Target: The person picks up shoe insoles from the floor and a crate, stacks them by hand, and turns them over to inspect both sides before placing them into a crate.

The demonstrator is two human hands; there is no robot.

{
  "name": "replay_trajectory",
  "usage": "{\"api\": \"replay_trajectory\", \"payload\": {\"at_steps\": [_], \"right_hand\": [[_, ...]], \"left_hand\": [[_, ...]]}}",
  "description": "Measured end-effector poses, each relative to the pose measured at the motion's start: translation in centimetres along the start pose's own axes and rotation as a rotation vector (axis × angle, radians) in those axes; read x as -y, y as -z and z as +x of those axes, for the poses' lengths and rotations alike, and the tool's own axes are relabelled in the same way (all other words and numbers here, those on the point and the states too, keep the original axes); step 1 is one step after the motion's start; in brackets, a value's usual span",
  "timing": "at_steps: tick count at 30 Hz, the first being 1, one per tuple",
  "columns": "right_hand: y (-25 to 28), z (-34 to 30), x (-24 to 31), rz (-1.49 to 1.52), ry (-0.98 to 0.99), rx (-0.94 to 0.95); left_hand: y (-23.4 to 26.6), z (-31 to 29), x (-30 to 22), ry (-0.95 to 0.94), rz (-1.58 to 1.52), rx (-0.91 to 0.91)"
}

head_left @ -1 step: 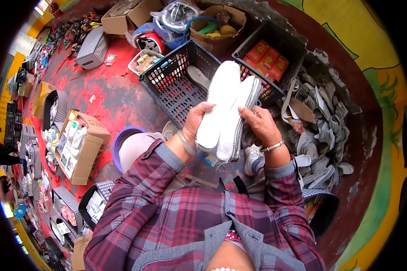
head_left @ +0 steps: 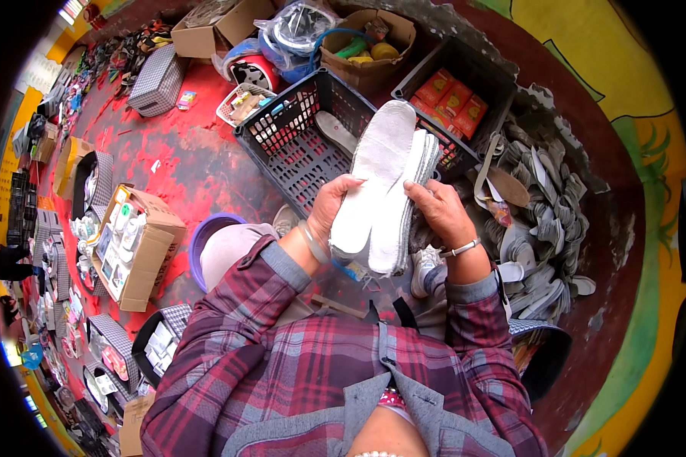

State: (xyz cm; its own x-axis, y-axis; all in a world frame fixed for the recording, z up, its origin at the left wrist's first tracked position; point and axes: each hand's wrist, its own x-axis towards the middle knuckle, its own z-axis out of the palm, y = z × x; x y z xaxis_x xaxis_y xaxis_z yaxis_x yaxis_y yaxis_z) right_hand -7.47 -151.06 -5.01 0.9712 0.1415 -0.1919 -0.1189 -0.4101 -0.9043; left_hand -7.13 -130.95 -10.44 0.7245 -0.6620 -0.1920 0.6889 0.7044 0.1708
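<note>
A stack of white shoe insoles [head_left: 399, 206] is gripped between my two hands, in front of my chest. My left hand [head_left: 329, 204] pinches the left-hand insole [head_left: 383, 145] at its side, thumb on top. This insole looks greyish at its upper end and fans away from the others. On the right side my right hand [head_left: 440, 209] wraps round the thicker bundle, its thumb pressing on the top one. Below the insoles stands a black plastic crate [head_left: 282, 152] with a single grey insole [head_left: 335, 131] in it. To the right lies a large heap of grey insoles [head_left: 541, 206].
A second black crate [head_left: 503, 99] holds orange boxes [head_left: 451, 99]. Left of my knee is a purple basin [head_left: 198, 244], and beyond it a cardboard box [head_left: 151, 259] of packaged goods. A wall [head_left: 610, 228] curves along the right. Boxes and baskets line the left.
The left-hand insole has swung slightly right at its top and shows a greyer face. The bundle in my right hand has tilted a little. Both hands keep their hold.
</note>
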Motion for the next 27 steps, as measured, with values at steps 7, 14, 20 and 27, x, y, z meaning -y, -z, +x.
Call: {"api": "replay_trajectory", "payload": {"at_steps": [7, 14, 20, 27], "right_hand": [[0.8, 0.4, -1.2, -0.105, 0.047, 0.077], [5.3, -0.8, 1.3, 0.659, 0.128, -0.198], [-0.8, -1.0, 2.1, 0.122, 0.63, 0.043], [0.2, 3.5, -1.6, -0.253, 0.731, -0.331]], "left_hand": [[-1.2, -0.3, -0.1, 0.017, 0.109, -0.124], [-0.6, 0.0, -0.6, 0.145, 0.166, -0.115], [-0.8, -0.1, 0.4, 0.15, 0.436, -0.183], [-1.3, -1.2, 2.1, 0.227, 0.736, -0.017]]}}
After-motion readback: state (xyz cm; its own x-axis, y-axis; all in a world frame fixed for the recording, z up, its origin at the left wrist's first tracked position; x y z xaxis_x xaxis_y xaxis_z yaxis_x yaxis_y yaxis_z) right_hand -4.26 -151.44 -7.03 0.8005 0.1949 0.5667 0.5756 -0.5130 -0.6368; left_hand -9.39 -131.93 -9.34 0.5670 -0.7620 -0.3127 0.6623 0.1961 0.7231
